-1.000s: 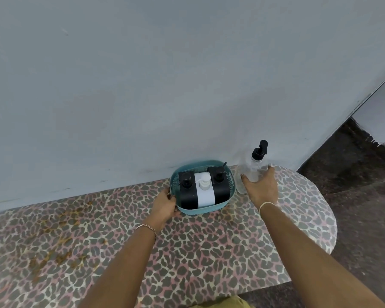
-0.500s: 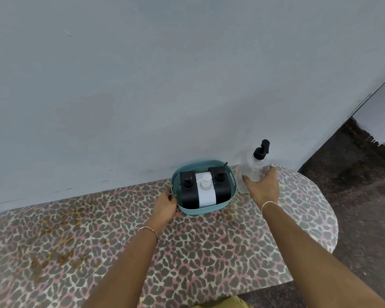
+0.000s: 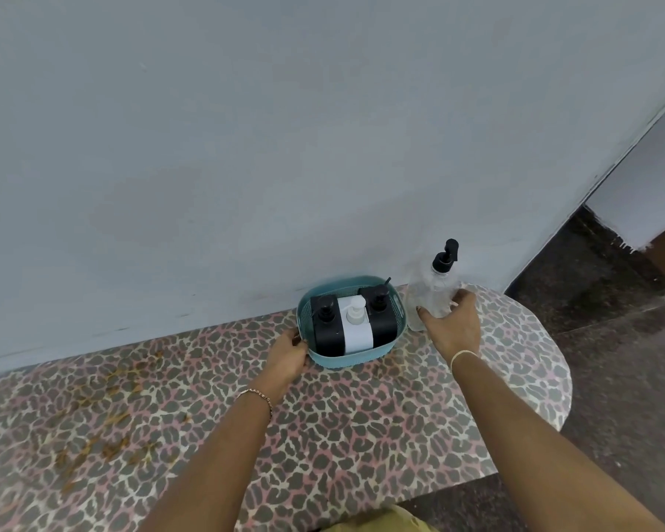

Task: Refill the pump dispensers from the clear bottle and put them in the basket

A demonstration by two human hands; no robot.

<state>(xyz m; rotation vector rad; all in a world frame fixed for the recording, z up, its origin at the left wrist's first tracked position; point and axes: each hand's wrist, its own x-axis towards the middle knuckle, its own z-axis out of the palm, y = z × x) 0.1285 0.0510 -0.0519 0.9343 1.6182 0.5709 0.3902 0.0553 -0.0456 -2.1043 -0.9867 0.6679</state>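
A teal basket point(image 3: 361, 359) stands against the wall on the leopard-print table point(image 3: 323, 435). Inside it sit a black pump dispenser point(image 3: 325, 330) on the left, a white one point(image 3: 358, 328) in the middle and a second black one point(image 3: 381, 318) on the right. My left hand point(image 3: 288, 357) grips the basket's left rim. To the basket's right a clear bottle point(image 3: 430, 297) with a black pump top stands upright, and my right hand point(image 3: 453, 324) is wrapped around its lower body.
A plain grey wall point(image 3: 285, 147) rises directly behind the basket and bottle. The table's rounded right end point(image 3: 553, 370) drops off to a dark stone floor point(image 3: 622, 359). Brownish stains point(image 3: 104, 428) mark the cloth at the left.
Almost nothing has moved. My right hand's fingers have closed a little further around the clear bottle. The left hand stays on the basket rim.
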